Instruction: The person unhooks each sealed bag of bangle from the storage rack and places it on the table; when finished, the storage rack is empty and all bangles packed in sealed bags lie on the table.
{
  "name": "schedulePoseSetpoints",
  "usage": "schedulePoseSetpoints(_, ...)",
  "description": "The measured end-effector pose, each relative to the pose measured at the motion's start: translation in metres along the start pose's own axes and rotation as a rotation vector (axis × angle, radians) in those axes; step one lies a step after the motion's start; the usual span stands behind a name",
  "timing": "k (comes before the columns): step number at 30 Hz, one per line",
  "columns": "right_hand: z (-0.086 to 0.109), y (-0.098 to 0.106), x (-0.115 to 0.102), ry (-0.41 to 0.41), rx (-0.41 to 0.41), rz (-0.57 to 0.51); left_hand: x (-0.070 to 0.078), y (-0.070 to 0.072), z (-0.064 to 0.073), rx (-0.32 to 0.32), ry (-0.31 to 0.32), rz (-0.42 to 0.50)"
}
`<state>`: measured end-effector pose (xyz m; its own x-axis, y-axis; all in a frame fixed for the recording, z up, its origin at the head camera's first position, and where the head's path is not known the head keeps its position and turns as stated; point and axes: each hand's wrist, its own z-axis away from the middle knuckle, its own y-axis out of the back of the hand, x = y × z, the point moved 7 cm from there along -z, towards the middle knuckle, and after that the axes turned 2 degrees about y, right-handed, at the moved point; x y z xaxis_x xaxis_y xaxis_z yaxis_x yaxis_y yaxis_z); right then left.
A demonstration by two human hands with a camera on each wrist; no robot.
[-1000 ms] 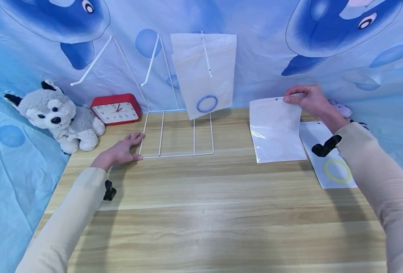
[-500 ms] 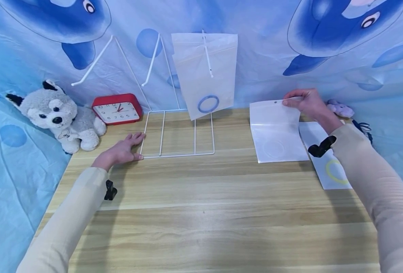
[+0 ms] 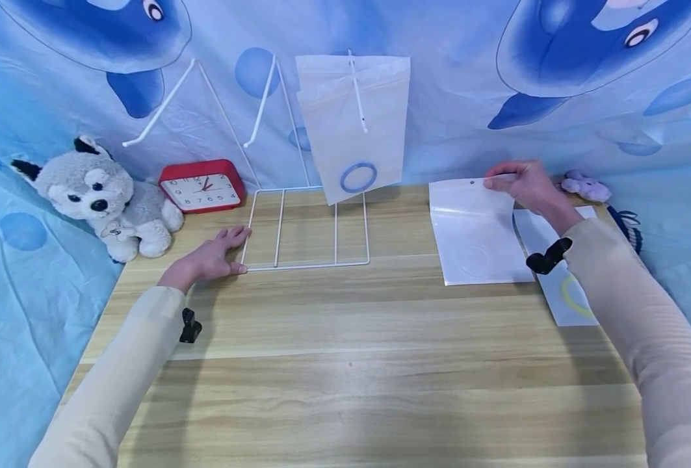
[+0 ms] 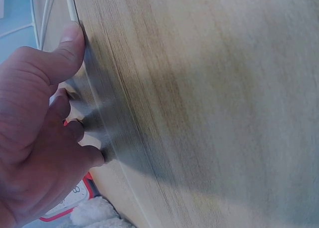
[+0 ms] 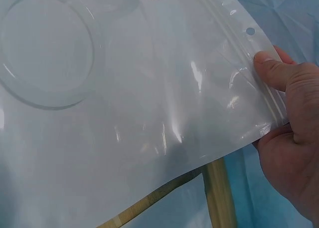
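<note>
My right hand (image 3: 526,187) pinches a white zip-lock bag (image 3: 478,227) by its top edge, beside the small punched hole. A clear ring (image 5: 47,51) shows in the bag's lower part in the right wrist view. At the left, my left hand (image 3: 213,255) rests with spread fingers on the side of a white wire rack (image 3: 307,265). Its thumb (image 4: 72,41) touches the wire near the front corner. From the rack's rightmost upright prong hangs another white bag (image 3: 359,117) with a blue ring (image 3: 358,177). Two other prongs slant up on the left, with nothing hanging on them.
Under my right forearm lies a bag (image 3: 561,286) with a yellow ring (image 3: 576,296). A red clock (image 3: 201,186) and a plush husky (image 3: 96,195) stand left of the rack. At the right back sits a purple toy (image 3: 585,186), before a blue dolphin-print backdrop (image 3: 439,97).
My right hand has lowered slightly with the bag, whose top edge now sits lower and bottom edge a little nearer. The left hand has stayed at the rack.
</note>
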<state>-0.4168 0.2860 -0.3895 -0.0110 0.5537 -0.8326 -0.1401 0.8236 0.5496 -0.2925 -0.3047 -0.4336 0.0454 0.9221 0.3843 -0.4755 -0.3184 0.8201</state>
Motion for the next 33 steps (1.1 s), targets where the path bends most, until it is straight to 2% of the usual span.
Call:
schedulePoseSetpoints(11, -0.006, -0.004, 0.010, -0.056, -0.010, 0.013, 0.000, 0.000, -0.001, -0.012, 0.007, -0.003)
schedulePoseSetpoints(19, -0.014, -0.009, 0.013, -0.082, -0.027, 0.115, 0.003, 0.000, 0.000, -0.013, 0.005, -0.007)
schedulePoseSetpoints(28, -0.021, -0.014, 0.009, 0.022, -0.016, 0.254, 0.004, 0.000, 0.002, -0.015, 0.012, -0.009)
schedulePoseSetpoints(33, -0.025, -0.019, 0.003, 0.120, -0.005, 0.353, 0.003, 0.000, 0.001, -0.014, 0.014, -0.014)
